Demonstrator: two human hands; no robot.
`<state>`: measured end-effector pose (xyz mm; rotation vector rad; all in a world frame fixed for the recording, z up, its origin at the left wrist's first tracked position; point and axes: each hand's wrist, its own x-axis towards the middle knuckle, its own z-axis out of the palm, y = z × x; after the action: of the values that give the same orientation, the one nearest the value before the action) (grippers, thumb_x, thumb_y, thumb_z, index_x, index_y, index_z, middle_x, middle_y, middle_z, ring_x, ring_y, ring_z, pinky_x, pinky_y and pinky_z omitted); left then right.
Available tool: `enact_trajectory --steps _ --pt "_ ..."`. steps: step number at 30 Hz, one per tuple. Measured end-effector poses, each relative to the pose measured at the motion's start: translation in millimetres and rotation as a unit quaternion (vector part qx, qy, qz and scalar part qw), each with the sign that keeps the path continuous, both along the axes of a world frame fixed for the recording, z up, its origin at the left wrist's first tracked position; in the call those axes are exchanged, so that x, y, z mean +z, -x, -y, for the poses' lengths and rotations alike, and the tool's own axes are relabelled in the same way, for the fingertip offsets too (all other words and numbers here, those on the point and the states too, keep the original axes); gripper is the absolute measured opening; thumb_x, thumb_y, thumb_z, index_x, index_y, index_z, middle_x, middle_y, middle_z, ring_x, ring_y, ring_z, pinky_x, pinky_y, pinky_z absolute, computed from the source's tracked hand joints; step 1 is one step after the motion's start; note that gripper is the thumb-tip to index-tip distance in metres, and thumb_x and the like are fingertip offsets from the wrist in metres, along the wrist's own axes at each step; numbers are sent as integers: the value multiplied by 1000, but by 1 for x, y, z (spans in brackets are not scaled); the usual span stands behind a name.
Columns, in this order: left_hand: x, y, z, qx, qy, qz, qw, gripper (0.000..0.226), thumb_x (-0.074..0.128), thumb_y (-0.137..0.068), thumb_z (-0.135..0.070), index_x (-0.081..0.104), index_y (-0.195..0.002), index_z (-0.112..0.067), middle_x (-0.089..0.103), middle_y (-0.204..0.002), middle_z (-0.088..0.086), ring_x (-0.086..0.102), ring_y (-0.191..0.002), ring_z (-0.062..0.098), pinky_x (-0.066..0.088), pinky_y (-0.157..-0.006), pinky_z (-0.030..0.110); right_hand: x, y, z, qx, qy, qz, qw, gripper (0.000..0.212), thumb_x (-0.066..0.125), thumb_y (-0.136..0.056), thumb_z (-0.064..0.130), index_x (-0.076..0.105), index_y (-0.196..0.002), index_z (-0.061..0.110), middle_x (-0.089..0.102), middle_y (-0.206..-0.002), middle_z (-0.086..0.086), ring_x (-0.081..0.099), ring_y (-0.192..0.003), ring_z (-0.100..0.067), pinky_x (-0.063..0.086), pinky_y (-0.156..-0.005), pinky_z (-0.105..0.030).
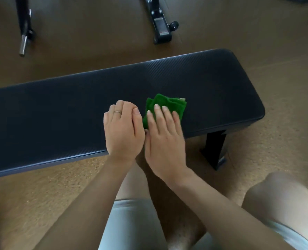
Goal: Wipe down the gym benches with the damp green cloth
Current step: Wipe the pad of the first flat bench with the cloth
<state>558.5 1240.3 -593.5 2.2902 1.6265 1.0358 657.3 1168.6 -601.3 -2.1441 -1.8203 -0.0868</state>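
Fingers (165, 114) of the right hand (165, 141) lie straight and flat on the folded green cloth (169, 105), pressing it on the black bench (59, 109). Beside it the left hand (123, 130) rests on the pad with fingers curled, holding nothing visible. Brown floor (284, 78) surrounds the bench.

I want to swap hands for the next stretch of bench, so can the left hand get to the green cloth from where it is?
Probably yes. The left hand sits curled on the bench right beside the green cloth, but the right hand lies flat over it.
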Motion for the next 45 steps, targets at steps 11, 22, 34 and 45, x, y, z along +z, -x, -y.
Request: enact_trajectory --steps 11,22,34,45 --pt "15 5 0 -6 89 89 992 32 32 -105 -30 60 -97 -16 58 -100 -5 47 -92 10 44 -90 41 4 -116 21 4 -20 34 999 46 32 -110 33 59 -141 11 49 -154 -14 39 -148 -31 26 -124 -50" --pt "48 45 -15 0 63 111 992 36 28 -106 -29 61 -103 -13 61 -103 -4 54 -97 18 45 -92 51 -3 67 -32 181 7 -28 983 58 46 -104 46 43 -155 20 45 -158 -6 30 -152 -31 13 -126 -52" --pt "55 -26 -19 -124 98 1 988 34 33 -107 -32 61 -117 -16 63 -112 -3 55 -95 12 48 -89 39 -11 -96 -4 364 -25 121 923 42 50 -108 30 52 -146 13 49 -154 -14 41 -146 -32 29 -124 -48" --pt "230 -84 -16 -108 510 72 850 50 37 -110 -39 32 -158 -30 43 -152 -10 40 -128 5 29 -102 20 191 -131 -40 -84 207 -725 651 33 52 -107 37 66 -123 12 74 -117 -12 71 -109 -27 56 -100 -48"
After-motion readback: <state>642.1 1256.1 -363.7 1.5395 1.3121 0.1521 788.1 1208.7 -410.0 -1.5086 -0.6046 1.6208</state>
